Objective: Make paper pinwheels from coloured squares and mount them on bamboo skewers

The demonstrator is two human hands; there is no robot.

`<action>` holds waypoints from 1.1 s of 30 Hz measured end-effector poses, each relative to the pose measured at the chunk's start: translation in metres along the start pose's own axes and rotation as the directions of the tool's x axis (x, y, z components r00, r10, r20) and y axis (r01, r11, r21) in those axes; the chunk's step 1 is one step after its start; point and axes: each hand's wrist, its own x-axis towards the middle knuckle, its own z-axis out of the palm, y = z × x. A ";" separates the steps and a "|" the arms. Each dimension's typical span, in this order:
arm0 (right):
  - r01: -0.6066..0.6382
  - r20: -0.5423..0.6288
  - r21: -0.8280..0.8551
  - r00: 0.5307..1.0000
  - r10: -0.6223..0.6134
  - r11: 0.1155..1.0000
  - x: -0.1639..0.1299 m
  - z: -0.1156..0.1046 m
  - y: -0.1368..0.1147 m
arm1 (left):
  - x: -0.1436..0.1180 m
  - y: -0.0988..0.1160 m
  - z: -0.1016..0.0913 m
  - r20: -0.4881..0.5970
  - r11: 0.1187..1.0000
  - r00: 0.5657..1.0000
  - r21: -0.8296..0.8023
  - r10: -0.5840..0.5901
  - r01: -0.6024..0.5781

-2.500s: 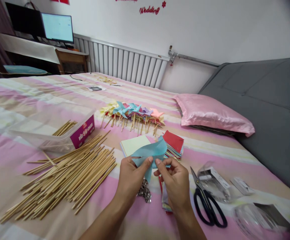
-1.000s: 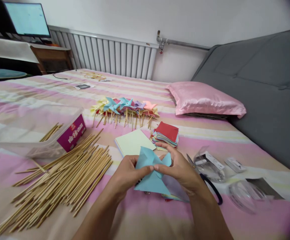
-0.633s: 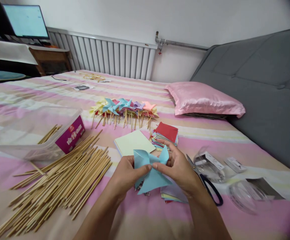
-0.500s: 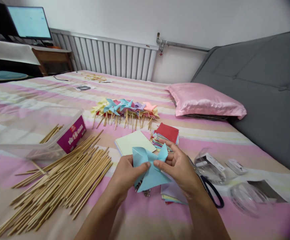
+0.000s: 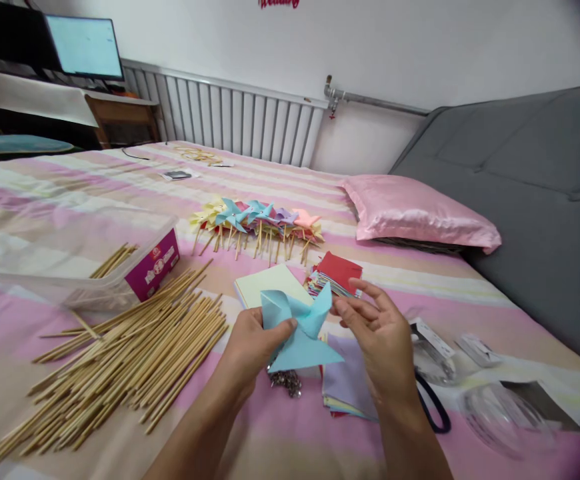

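Left hand (image 5: 253, 343) pinching blue paper pinwheel (image 5: 297, 330) at centre. Right hand (image 5: 380, 337) open, empty, at 3 o'clock. Keep folded tips stacked; maintain firm centre pressure.

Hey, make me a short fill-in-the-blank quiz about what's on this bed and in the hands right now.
1. The left hand pinches a folded paper pinwheel whose colour is ____.
2. The loose bamboo sticks lie to the ____ of both hands.
3. The right hand is open and holds ____.
4. The pillow beside the grey headboard is ____.

Missing words: blue; left; nothing; pink
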 end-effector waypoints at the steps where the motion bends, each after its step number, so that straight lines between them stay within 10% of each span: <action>1: 0.050 -0.045 -0.009 0.998 -0.051 0.999 -0.001 -0.001 -0.002 | 0.001 0.000 -0.002 -0.041 1.000 0.999 -0.022 0.012 -0.013; 3: 0.123 -0.059 -0.038 0.990 -0.125 0.992 -0.004 -0.004 -0.006 | 0.003 0.001 -0.005 -0.131 0.994 0.991 -0.091 0.041 -0.053; 6: 0.145 0.222 -0.086 0.967 -0.123 0.986 -0.011 -0.005 -0.011 | 0.005 0.003 -0.010 -0.235 0.972 0.969 -0.201 0.072 -0.121; 11: 0.136 0.600 -0.208 0.800 0.016 0.969 -0.021 0.006 -0.005 | 0.002 0.005 -0.012 -0.204 0.938 0.977 -0.322 0.063 -0.128; 20: 0.216 0.472 -0.243 0.878 -0.079 0.946 -0.020 0.018 0.007 | -0.006 0.004 -0.004 -0.022 0.917 0.999 -0.397 0.033 -0.039; 33: -0.024 0.205 -0.120 0.978 0.048 0.993 -0.028 0.032 0.013 | -0.008 0.000 0.005 -0.117 0.939 0.990 -0.328 0.073 -0.108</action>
